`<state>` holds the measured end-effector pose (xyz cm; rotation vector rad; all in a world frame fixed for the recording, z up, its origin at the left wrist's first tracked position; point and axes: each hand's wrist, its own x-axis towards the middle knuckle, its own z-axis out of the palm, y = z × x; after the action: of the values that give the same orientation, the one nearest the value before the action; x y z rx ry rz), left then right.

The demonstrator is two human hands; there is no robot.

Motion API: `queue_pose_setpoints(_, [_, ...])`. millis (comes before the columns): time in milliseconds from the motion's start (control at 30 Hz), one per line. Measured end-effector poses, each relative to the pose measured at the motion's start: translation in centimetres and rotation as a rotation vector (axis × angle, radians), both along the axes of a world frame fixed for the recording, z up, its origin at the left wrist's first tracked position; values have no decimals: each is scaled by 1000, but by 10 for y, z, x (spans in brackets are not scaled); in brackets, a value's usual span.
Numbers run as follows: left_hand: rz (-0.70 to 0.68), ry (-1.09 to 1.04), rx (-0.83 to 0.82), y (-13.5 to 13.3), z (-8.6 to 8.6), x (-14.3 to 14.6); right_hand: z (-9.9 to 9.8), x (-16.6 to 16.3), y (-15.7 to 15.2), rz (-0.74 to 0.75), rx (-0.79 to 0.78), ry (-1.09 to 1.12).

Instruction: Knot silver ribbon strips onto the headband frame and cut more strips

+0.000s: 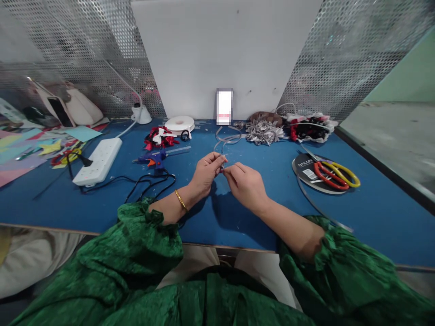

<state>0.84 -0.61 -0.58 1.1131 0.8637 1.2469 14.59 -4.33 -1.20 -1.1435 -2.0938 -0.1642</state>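
My left hand is closed in a pinch, thumb against forefinger, on a small bit of grey ribbon. From the other side, my right hand pinches the same small piece, its fingertips almost touching those of the left. Both hands are raised just over the blue table. Behind them a narrow grey ribbon lies in loose loops and runs toward the fingers. Fingers hide most of the held piece, and its exact shape is too small to tell.
Left: a blue glue gun, red and white bows, a ribbon spool, a power strip. Right: scissors on a black spool, silver bows. A phone stands at the back.
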Motion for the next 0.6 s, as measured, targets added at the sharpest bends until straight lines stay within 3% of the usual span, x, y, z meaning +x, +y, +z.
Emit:
queue_pose_setpoints(300, [-21, 31, 35, -2, 1, 0, 4, 8, 9, 55, -216, 418])
queue_pose_setpoints(500, [-63, -36, -37, 2, 0, -3, 11, 15, 20, 116, -599, 978])
queue_pose_setpoints(600, [-132, -112, -133, 2, 0, -4, 10, 18, 26, 184, -852, 1105])
